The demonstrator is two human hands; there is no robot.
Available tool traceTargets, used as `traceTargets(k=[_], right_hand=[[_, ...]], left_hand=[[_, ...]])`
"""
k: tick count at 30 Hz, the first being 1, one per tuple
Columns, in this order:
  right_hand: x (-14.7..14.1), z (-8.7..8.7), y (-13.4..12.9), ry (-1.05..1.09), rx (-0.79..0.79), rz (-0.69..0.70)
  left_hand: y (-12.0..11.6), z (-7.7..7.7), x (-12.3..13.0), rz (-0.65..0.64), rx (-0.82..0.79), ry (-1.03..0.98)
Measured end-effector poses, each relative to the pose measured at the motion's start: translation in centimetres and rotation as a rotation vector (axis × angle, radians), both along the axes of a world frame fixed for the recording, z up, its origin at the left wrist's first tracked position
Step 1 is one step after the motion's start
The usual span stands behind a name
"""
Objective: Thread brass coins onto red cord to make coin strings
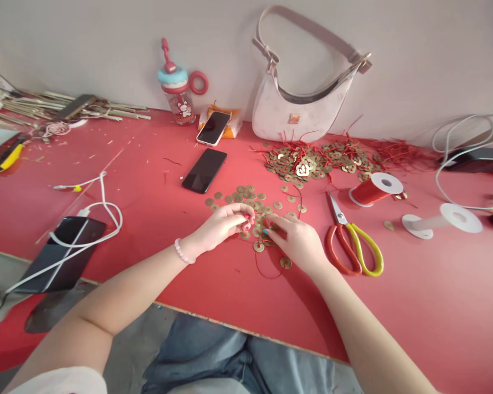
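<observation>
My left hand point(230, 223) is closed in a pinch just above loose brass coins with holes. What lies between its fingertips is too small to make out. Close by on the right, my right hand point(293, 238) also has its fingers drawn together, low over the coins point(262, 196); its grip is partly hidden. A thin red cord point(267, 275) curves on the table below the right hand, running by a holed coin point(286, 262). Another coin point(258, 247) lies between the hands. Red-and-yellow-handled scissors point(340, 216) rest right of my right hand, blades slightly apart.
Behind is a heap of corded coins point(299, 164) by a white handbag point(296, 112). A red cord spool point(372, 191) and a bare spool point(439, 220) are right. Two phones point(205, 171) point(214, 128), a cup point(179, 101) and a cabled black device point(61, 254) are left.
</observation>
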State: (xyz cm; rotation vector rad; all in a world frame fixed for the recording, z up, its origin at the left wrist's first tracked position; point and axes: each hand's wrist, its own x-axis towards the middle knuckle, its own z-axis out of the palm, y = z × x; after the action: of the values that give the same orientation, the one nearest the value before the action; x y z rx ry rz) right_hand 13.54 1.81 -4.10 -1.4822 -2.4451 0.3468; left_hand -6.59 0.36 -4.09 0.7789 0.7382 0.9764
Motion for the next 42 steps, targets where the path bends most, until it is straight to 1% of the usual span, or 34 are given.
traceTargets(k=[2,4,7,9,10,18,21,28,31,34,36,42], right_hand=[[-0.1,-0.2,-0.1,0.012,-0.004,0.060],[-0.1,-0.3,-0.1,0.001,-0.013,0.102],[-0.1,-0.2,-0.2,-0.019,-0.035,0.121],[-0.1,-0.1,-0.2,-0.017,-0.058,0.128],[-0.1,-0.1,-0.2,-0.011,-0.068,0.132],[-0.3,-0.2,-0.1,0.120,-0.157,0.137],[-0.3,-0.2,-0.1,0.133,-0.173,0.125],[0.2,0.4,0.3,0.101,-0.147,-0.042],[0.7,0.6,0.7,0.071,-0.148,-0.074],[1.2,0.8,1.0,0.070,-0.179,-0.061],[1.5,0.9,1.1,0.075,-0.212,-0.024],[1.9,1.3,0.9,0.119,-0.313,0.084]], left_hand=[[-0.1,0.1,-0.1,-0.044,0.008,-0.007],[-0.3,0.3,-0.2,-0.131,0.004,-0.015],[-0.5,0.7,-0.3,-0.282,0.004,-0.005],[-0.6,1.0,-0.4,-0.341,0.013,0.008],[-0.7,1.1,-0.4,-0.351,0.018,0.013],[-0.3,1.0,-0.6,-0.283,0.028,0.022],[-0.4,0.9,-0.6,-0.276,0.028,0.020],[-0.3,0.6,-0.6,-0.251,0.024,0.057],[-0.3,0.6,-0.5,-0.245,0.036,0.086],[-0.3,0.7,-0.3,-0.245,0.101,0.134],[-0.4,0.9,-0.2,-0.258,0.144,0.170],[-0.6,1.3,-0.1,-0.297,0.188,0.241]])
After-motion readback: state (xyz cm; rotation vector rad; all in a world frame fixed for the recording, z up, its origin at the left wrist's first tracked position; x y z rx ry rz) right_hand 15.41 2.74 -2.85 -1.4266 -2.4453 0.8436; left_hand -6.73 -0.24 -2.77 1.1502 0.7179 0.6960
